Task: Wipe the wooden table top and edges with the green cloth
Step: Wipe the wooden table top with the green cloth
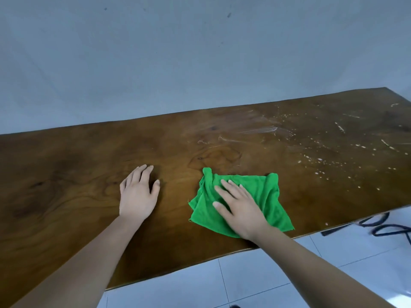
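A green cloth (266, 196) lies crumpled flat on the brown wooden table top (77, 174), near its front edge and right of the middle. My right hand (240, 210) presses down on the cloth with fingers spread and flat. My left hand (138, 194) rests palm down on the bare wood to the left of the cloth, fingers apart, holding nothing. White specks and streaks (333, 147) cover the right part of the table top, beyond the cloth.
A pale blue-grey wall (178, 52) stands right behind the table's far edge. White floor tiles (255, 281) show below the front edge. A dark cable (387, 227) lies on the floor at the right.
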The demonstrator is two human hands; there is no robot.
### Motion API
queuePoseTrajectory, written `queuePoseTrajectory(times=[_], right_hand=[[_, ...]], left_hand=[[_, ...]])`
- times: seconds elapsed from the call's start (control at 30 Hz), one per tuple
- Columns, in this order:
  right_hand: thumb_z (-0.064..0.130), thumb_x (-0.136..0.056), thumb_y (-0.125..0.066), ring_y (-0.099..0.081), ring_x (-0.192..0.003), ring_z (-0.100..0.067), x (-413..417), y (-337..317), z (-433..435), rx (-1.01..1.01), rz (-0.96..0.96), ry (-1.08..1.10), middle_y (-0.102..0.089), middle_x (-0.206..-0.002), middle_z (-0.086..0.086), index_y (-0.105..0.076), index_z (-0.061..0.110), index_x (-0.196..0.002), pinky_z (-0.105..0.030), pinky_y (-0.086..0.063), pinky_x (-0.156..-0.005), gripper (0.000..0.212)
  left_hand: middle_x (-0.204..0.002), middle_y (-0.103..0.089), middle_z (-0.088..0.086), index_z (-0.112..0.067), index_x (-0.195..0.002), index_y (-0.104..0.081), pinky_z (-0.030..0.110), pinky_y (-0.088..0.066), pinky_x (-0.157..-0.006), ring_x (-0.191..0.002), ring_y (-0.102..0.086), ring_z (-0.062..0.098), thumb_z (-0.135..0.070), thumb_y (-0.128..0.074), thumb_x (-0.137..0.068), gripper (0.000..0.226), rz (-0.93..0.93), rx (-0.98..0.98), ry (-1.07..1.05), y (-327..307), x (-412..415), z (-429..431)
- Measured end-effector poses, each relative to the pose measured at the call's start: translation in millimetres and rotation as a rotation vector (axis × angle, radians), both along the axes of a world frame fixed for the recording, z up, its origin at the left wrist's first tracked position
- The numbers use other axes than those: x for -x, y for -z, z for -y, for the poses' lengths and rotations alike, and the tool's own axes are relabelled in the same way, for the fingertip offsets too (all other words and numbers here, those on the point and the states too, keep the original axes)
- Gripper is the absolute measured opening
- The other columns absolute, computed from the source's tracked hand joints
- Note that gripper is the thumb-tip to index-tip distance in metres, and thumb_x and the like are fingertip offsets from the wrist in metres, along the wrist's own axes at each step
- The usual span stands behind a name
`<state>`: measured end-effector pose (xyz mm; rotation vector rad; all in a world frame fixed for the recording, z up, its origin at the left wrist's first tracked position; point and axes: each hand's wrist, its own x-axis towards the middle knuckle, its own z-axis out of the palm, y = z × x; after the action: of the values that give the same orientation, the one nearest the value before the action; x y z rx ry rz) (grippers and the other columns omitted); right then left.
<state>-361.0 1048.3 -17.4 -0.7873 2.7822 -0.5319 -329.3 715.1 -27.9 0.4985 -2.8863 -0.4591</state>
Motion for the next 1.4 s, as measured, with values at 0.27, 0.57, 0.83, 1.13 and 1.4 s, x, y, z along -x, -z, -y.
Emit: queuePoseTrajectory(times=[0.27,0.57,0.83,1.13,1.4], right_hand=[[0.026,-0.107,-0.061,-0.049,-0.140,-0.027,74.3,-32.1,-76.7,-0.124,-0.103,0.206,-0.055,-0.153,-0.002,-0.050,0.022,-0.161,-0.046,-0.043,-0.119,0.056],[0.030,-0.100,-0.068,-0.063,-0.115,-0.024,128.7,-41.9,-95.1,-0.273,0.130,0.112,-0.069,-0.105,0.008,-0.064,0.028,-0.104,-0.043,-0.041,-0.106,0.006],[0.032,-0.110,-0.064,-0.062,-0.102,-0.022,177.2,-81.4,-92.0,-0.224,0.181,-0.035,-0.065,-0.106,0.001,-0.056,0.022,-0.108,-0.042,-0.050,-0.089,0.013],[0.023,-0.107,-0.068,-0.058,-0.088,-0.024,217.4,-158.0,-101.4,0.159,-0.429,0.026,-0.068,-0.088,0.007,-0.055,0.024,-0.103,-0.044,-0.035,-0.098,0.013],[0.024,-0.100,-0.074,-0.051,-0.091,-0.017,150.6,-87.7,-134.2,0.023,-0.348,-0.167,-0.058,-0.087,0.014,-0.055,0.034,-0.096,-0.042,-0.035,-0.102,0.021]], left_hand=[[-0.142,-0.067,-0.011,-0.034,-0.151,-0.059,0.043,-0.054,-0.114,-0.132,-0.063,0.013,-0.049,-0.064,-0.106,0.047,0.067,-0.260,0.257,-34.7,35.7,-80.1],[-0.104,-0.061,-0.009,-0.028,-0.120,-0.070,0.038,-0.058,-0.092,-0.101,-0.064,0.018,-0.040,-0.079,-0.098,0.026,0.248,-0.174,0.258,-37.9,89.8,-124.5],[-0.091,-0.066,-0.002,-0.028,-0.096,-0.058,0.034,-0.052,-0.068,-0.081,-0.068,0.019,-0.034,-0.076,-0.102,0.020,0.110,-0.215,0.172,-72.4,113.8,-113.0],[-0.114,-0.067,-0.010,-0.028,-0.117,-0.061,0.027,-0.047,-0.066,-0.087,-0.065,0.007,-0.031,-0.068,-0.107,0.013,-0.265,-0.322,0.080,-147.8,131.1,-93.3],[-0.103,-0.065,-0.016,-0.039,-0.105,-0.070,0.052,-0.048,-0.098,-0.104,-0.055,0.014,-0.038,-0.072,-0.101,0.004,-0.046,-0.038,0.333,-86.5,78.9,-82.8]])
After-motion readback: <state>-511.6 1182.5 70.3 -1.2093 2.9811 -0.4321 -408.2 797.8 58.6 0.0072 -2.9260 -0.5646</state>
